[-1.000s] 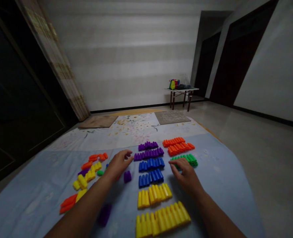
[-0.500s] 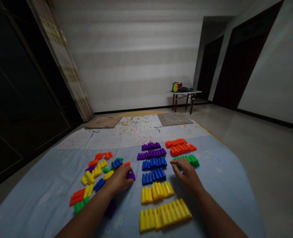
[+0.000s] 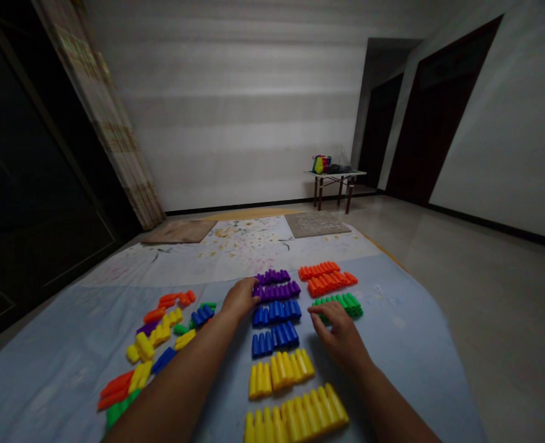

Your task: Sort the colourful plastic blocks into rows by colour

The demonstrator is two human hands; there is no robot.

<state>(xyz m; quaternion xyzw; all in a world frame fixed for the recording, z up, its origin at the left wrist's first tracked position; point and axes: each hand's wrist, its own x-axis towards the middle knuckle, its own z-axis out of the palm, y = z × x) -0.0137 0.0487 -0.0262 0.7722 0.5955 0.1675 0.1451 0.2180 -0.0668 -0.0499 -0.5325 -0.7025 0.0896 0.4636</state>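
My left hand (image 3: 241,298) is at the left end of two rows of purple bullet-shaped plastic blocks (image 3: 279,291). Its fingers are closed on a purple block there, mostly hidden behind them. Beside the front edge of the green blocks (image 3: 348,303) rests my right hand (image 3: 339,329), thumb and fingers apart and nothing held. Between my forearms lie rows of blue blocks (image 3: 285,335) and yellow blocks (image 3: 306,415). Two rows of orange blocks (image 3: 330,282) sit behind the green ones.
Mixed loose blocks (image 3: 159,332) are scattered at the left of the blue cloth (image 3: 406,357). A brown board (image 3: 180,231) and a grey one (image 3: 316,224) lie at the far end. Beyond stands a small table (image 3: 337,174) with a colourful bag (image 3: 321,163).
My left hand has moved from the loose pile, with purple in its fingers, forward and right to the purple rows. My right hand stays by the green blocks. The view has shifted slightly.
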